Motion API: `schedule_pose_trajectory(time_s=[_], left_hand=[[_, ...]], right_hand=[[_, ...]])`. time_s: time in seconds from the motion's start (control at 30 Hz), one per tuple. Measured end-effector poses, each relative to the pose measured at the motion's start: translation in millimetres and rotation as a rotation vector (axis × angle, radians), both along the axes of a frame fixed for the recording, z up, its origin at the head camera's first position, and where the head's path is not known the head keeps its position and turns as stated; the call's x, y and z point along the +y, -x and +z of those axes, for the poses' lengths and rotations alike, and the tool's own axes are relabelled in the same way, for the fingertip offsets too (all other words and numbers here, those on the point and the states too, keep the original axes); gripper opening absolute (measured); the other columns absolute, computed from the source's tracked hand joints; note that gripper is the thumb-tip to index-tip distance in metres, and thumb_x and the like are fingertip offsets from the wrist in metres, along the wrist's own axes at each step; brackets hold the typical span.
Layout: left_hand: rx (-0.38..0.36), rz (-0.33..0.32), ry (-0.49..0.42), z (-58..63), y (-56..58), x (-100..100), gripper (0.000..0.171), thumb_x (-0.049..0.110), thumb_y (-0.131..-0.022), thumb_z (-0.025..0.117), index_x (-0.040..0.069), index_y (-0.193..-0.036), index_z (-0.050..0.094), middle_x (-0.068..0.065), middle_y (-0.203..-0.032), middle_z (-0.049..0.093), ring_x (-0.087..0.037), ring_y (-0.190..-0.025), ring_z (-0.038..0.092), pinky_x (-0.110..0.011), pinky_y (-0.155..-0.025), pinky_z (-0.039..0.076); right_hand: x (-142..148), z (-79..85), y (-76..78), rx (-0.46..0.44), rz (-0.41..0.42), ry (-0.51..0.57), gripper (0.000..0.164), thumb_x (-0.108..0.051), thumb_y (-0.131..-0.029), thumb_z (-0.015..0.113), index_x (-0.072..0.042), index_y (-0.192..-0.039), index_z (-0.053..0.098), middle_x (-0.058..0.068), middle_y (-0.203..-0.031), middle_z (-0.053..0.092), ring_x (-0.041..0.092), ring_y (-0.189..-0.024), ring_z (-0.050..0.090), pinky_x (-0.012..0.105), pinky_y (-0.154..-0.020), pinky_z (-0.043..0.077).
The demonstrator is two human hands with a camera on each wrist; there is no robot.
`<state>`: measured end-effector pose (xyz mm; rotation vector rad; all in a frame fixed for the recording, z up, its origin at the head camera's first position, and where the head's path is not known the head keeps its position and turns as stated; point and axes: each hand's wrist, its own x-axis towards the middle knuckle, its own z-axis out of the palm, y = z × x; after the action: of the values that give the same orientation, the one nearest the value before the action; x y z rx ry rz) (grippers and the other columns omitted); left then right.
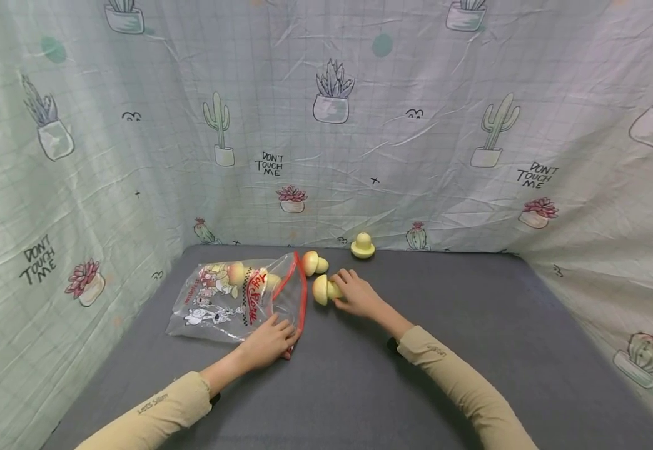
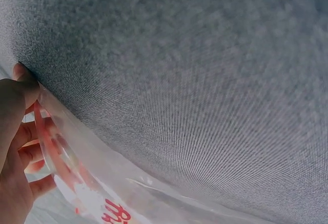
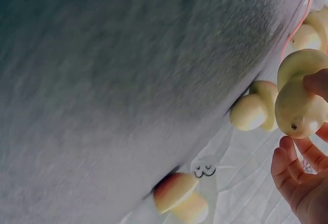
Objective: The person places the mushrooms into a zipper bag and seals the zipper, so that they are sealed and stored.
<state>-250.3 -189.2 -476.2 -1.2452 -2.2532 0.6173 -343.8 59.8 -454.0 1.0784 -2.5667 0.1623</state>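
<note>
A clear plastic bag with red edging and printed cartoon figures lies flat, its mouth towards the right. My left hand pinches the near corner of that mouth; the left wrist view shows thumb and fingers on the red edge. Just outside the opening, my right hand grips a yellow toy mushroom by its stem, cap pointing at the bag. The right wrist view shows the held mushroom between thumb and fingers. Inside the bag, more mushrooms show through the plastic.
Right behind the held one, another mushroom lies on its side by the bag's mouth. Farther back stands a mushroom cap down, near the curtain printed with cacti. Grey cloth covers the table.
</note>
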Motion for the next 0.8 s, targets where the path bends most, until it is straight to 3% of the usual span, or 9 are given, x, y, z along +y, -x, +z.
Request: schedule_pose_trajectory(time_s=[0.33, 0.8], left_hand=[[0.011, 0.008, 0.012, -2.9, 1.0, -1, 0.048, 0.051, -0.078, 0.049, 0.019, -0.111, 0.063, 0.006, -0.097, 0.063, -0.012, -0.088, 0.052, -0.039, -0.085, 0.041], [0.029, 0.000, 0.014, -2.2, 0.2, -1, 0.049, 0.051, -0.077, 0.048, 0.019, -0.110, 0.063, 0.007, -0.096, 0.063, -0.012, -0.088, 0.052, -0.039, -0.085, 0.043]], right_hand=[[-18, -2.8, -3.2, -0.006, -0.004, -0.034, 0.039, -0.030, -0.082, 0.060, -0.012, -0.114, 0.048, 0.005, -0.101, 0.045, 0.016, -0.079, 0.040, 0.024, -0.055, 0.036], [-39, -2.1, -3.6, 0.074, -0.010, -0.027, 0.038, -0.031, -0.081, 0.061, -0.010, -0.111, 0.050, 0.005, -0.098, 0.047, 0.017, -0.078, 0.043, 0.025, -0.055, 0.040]])
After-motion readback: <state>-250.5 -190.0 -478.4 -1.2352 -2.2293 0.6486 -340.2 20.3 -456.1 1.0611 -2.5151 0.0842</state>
